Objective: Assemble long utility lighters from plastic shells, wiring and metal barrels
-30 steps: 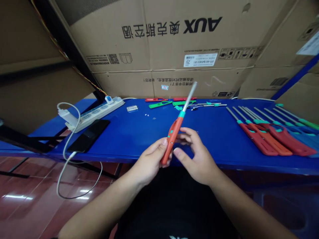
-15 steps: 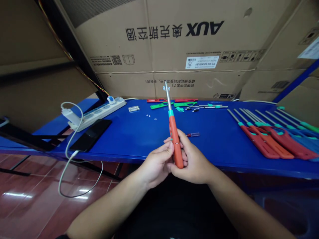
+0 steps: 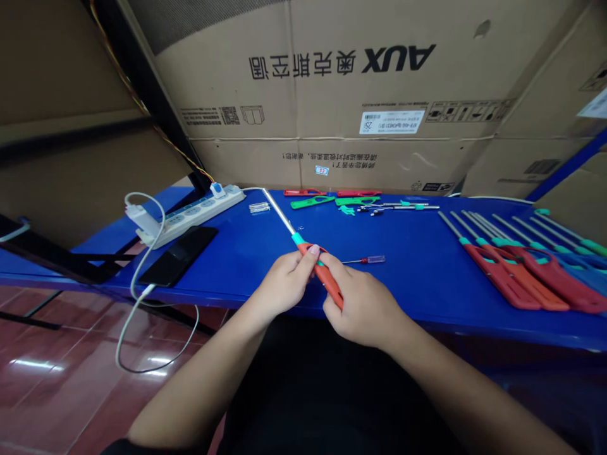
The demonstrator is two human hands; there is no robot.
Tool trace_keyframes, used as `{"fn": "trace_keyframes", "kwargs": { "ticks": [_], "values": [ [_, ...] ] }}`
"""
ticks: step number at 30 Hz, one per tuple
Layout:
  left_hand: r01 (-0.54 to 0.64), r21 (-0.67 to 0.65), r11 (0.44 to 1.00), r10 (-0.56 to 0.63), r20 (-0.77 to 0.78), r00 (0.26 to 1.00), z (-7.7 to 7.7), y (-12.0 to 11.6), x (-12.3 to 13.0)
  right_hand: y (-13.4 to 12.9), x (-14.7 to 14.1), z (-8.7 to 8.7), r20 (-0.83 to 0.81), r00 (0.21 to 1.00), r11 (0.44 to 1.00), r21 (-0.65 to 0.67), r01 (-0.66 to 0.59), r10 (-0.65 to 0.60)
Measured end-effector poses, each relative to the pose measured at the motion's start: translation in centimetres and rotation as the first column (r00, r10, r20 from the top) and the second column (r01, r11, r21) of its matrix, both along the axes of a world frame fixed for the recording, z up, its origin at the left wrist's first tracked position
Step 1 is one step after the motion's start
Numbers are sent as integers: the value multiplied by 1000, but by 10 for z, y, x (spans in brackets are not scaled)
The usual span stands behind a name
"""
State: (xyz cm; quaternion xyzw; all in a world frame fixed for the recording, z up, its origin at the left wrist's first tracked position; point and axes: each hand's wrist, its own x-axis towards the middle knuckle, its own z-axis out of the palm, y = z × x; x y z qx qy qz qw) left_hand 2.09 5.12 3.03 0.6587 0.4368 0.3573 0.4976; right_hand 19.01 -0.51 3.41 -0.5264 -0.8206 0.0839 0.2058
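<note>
A blue surface [image 3: 417,253] is backed by an upside-down AUX cardboard carton [image 3: 360,82]. On its left part, a white power strip [image 3: 190,215] and a black phone [image 3: 177,256] are laid; at its right end, red-handled utility lighters [image 3: 502,281] are ranked side by side. A long orange-red utility lighter [image 3: 324,280] is held over the surface's front part by both hands, its long axis slanted from lower right to upper left, with the metal nozzle [image 3: 279,212] aimed toward the power strip. The left hand [image 3: 284,284] is closed round the body below the teal collar, nearer the nozzle; the right hand [image 3: 363,309] is curled round the lower body. A small screwdriver [image 3: 365,260] is laid beyond the right hand.
</note>
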Motion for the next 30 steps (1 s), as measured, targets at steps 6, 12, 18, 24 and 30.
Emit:
{"fn": "trace_keyframes", "kwargs": {
  "ticks": [6, 12, 18, 24, 30],
  "values": [
    [21, -42, 999, -18, 66, 998, -12, 4, 2, 9, -4, -5, 25, 1000, 1000, -31, 3, -2],
    [20, -19, 1000, -18, 69, 997, -11, 3, 1, 9, -7, -3, 44, 999, 1000, -20, 15, -14],
    [-57, -1, 998, 57, 81, 995, -11, -1, 4, 14, -10, 2, 126, 990, 997, 40, 59, -63],
    [-102, 27, 994, 100, 67, 993, -9, -6, 3, 24, -14, -4, 101, 993, 998, -18, 59, -57],
    [-116, 40, 992, 113, 75, 991, -12, -5, 2, 25, -14, -6, 73, 995, 997, -36, 73, -71]
  ]
}}
